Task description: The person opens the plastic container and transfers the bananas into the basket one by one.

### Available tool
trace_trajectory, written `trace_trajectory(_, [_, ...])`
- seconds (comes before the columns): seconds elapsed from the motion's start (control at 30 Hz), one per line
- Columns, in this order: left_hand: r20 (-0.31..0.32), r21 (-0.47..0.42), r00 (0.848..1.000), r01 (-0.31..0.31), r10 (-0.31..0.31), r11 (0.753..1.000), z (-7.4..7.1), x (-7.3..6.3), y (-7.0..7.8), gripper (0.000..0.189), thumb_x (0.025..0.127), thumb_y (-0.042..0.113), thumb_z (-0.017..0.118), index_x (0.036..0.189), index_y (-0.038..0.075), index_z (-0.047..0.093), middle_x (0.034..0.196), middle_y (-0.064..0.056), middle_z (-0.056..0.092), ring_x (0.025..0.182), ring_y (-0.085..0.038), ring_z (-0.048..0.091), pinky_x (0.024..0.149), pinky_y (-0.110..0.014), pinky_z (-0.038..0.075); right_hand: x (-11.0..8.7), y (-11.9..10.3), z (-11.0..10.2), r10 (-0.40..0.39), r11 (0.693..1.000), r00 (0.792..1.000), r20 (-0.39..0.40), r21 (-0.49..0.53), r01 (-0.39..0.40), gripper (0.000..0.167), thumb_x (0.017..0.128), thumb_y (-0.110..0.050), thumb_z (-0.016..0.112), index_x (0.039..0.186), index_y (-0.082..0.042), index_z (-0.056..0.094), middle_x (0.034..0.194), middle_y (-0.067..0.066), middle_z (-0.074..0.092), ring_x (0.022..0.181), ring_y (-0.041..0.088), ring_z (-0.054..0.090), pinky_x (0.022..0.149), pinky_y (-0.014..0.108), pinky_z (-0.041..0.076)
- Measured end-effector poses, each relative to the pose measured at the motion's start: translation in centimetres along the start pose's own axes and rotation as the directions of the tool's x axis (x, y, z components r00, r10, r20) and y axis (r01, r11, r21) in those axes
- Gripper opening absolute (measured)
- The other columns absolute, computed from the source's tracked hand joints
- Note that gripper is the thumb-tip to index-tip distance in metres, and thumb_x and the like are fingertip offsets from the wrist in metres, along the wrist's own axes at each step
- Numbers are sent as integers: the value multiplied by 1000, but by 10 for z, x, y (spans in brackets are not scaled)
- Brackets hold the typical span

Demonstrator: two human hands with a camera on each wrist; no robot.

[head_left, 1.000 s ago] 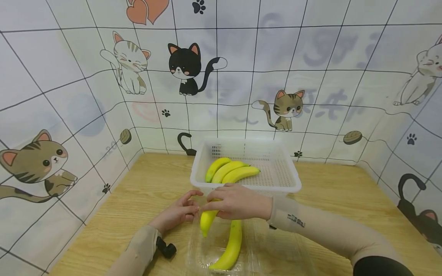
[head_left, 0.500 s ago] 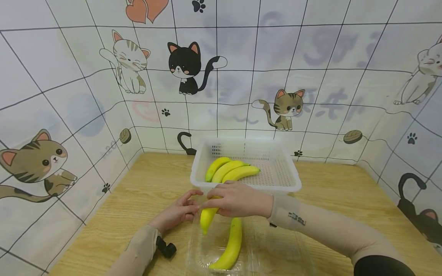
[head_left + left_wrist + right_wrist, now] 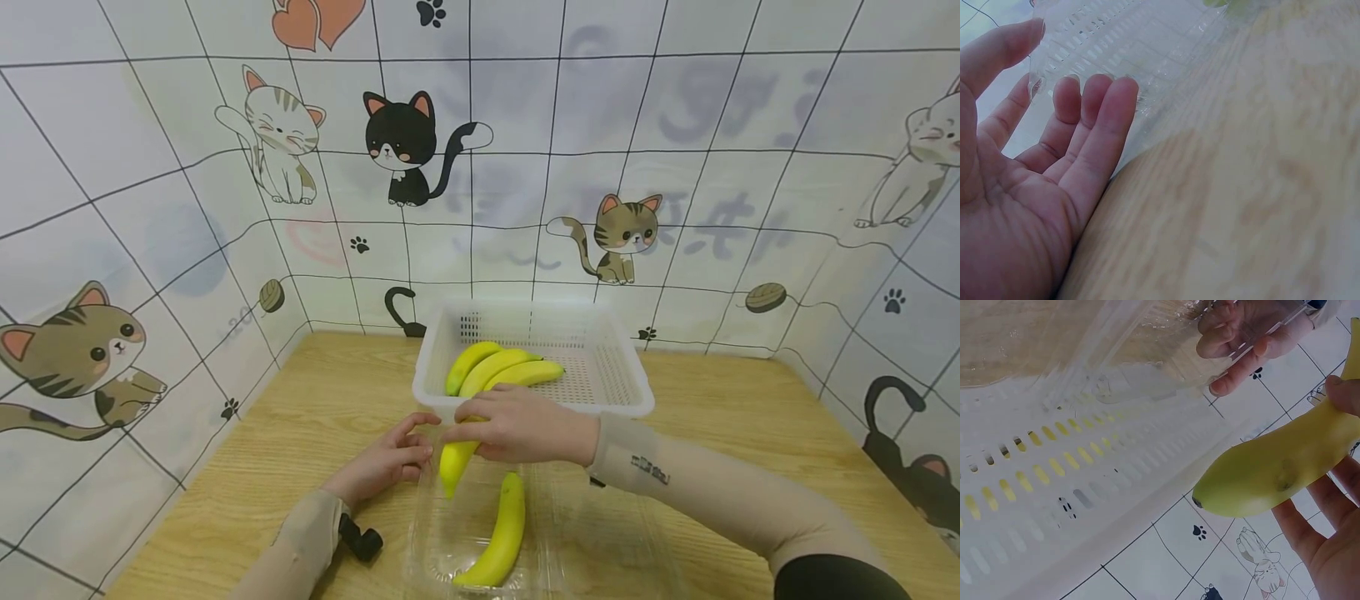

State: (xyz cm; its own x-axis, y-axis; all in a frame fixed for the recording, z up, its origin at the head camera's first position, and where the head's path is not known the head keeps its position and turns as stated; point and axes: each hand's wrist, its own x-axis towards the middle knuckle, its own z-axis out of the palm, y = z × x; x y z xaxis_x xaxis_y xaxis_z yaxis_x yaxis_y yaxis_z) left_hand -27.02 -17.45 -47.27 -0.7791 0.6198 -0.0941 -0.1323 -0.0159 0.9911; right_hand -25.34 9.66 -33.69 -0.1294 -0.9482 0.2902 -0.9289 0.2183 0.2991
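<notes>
My right hand (image 3: 528,423) grips a yellow banana (image 3: 456,462) between thumb and fingers, above the far part of a clear plastic clamshell box. In the right wrist view the held banana (image 3: 1272,462) shows a greenish end with a dark tip and a small bruise. A second banana (image 3: 504,533) lies curved inside the clamshell box (image 3: 450,542). At the box's far left corner rests my left hand (image 3: 382,462), its fingers loosely bent against the plastic. The left wrist view has the left fingertips (image 3: 1124,94) right at the clear wall.
Behind the box stands a white perforated basket (image 3: 637,400) with three bananas (image 3: 498,367) at its left side. The clear lid (image 3: 607,542) spreads to the right on the wooden table (image 3: 720,467). A cat-patterned tile sheet (image 3: 510,183) covers the walls.
My right hand has lifted the banana slightly away from me and a little to the right, uncovering more of the banana in the box. The left hand keeps its place.
</notes>
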Motion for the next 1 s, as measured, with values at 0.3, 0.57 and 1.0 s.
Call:
trace_trajectory(0.3, [-27,10,1000,11,-11,1000,1,0,0,50,98,15,58,142,19,34,99,-7,49,80,-19,55,72,-30,47,-1,5,-1,27,999,999,29,28,-28,48,85,-22,74,131,-26,60,117,-1,64,96,13,60,78,28,48])
trace_trajectory(0.57, [-32,15,999,9,-9,1000,1,-1,1,51,98,14,58,143,19,34,98,-7,48,80,-19,55,72,-30,48,0,12,-2,41,998,999,-27,40,-40,43,85,-17,75,125,-25,64,114,-3,64,94,14,62,76,29,50])
trace_trajectory(1.0, [-31,23,999,14,-13,1000,1,-1,1,52,99,13,56,145,17,32,99,-9,50,82,-20,56,74,-33,49,-3,21,-5,89,995,996,-13,39,-88,39,86,-22,75,123,-25,66,112,-3,64,90,13,61,75,28,49])
